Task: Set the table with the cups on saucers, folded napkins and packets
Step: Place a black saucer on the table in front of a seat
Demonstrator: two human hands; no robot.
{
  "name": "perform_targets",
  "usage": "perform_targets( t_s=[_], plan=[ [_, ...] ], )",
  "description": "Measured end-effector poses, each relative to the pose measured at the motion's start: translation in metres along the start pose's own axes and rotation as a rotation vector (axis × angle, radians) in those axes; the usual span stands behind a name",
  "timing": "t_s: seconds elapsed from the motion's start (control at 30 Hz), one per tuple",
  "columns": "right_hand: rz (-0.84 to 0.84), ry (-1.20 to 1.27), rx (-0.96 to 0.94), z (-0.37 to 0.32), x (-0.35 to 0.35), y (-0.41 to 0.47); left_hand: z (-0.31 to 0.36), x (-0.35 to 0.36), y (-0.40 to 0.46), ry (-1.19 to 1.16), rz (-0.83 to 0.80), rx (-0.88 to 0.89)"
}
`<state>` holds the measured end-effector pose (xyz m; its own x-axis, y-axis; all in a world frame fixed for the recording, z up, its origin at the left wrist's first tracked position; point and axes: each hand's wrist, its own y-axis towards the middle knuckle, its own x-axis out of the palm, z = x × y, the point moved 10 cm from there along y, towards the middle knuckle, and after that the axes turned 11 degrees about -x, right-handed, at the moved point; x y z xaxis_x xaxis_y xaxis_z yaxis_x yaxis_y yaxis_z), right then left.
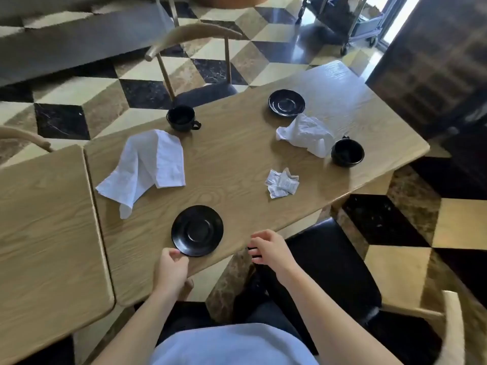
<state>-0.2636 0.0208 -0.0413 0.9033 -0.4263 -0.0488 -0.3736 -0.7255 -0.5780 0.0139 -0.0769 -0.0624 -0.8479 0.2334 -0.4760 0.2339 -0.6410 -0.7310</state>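
A black saucer [197, 230] lies near the table's front edge. My left hand [171, 268] touches its near-left rim, fingers curled, though a firm grip is unclear. My right hand [268, 247] hovers over the table edge to the saucer's right, fingers loosely apart and holding nothing. A second black saucer [286, 103] sits at the far side. One black cup [181, 118] stands at the far left edge, another black cup [347, 153] at the right. A rumpled white napkin [147, 167] lies left of centre, a crumpled napkin [305, 134] by the right cup. Crumpled white packets [282, 183] lie right of centre.
The wooden table [237, 159] abuts a second table [44, 233] on the left. A wooden chair [195, 67] stands at the far side, a black-seated chair [337, 264] at my right. A trolley [342, 19] stands far back on the checkered floor.
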Motion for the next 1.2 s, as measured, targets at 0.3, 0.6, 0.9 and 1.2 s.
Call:
perform_targets(
  t_s=[0.3,0.6,0.9,1.2],
  plan=[
    [-0.014,-0.027,0.157,0.017,0.005,0.052,0.006,0.01,0.05,-0.035,0.08,-0.149],
    [-0.054,-0.189,0.124,0.027,0.05,0.091,-0.003,0.009,0.089,-0.034,0.113,-0.205],
    [0.064,-0.13,0.148,0.037,0.035,0.103,0.03,0.051,0.097,0.013,-0.121,-0.135],
    [0.282,0.059,0.193,0.047,-0.079,0.092,0.1,0.171,0.058,0.227,-0.38,0.033]
  ],
)
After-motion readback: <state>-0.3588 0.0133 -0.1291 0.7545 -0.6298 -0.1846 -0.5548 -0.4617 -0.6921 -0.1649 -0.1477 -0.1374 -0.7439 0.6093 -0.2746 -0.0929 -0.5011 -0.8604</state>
